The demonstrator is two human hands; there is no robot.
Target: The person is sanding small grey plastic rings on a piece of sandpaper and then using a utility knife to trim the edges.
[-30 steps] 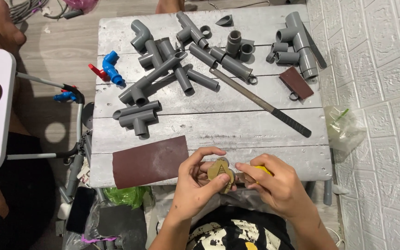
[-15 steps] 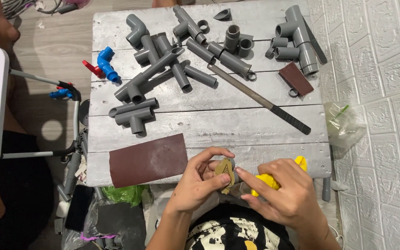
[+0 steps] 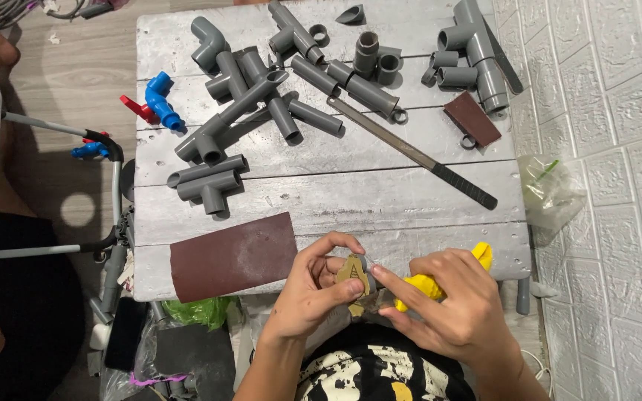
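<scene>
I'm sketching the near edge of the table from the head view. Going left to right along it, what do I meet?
Brown sandpaper sheet → left hand → small tan piece pinched in its fingers → right hand holding a yellow tube.

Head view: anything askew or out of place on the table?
Nothing damaged or spilled. The brown sandpaper sheet overhangs the table's near edge, and the grey pipe fittings lie in a loose jumble. Both hands work a small piece.
</scene>
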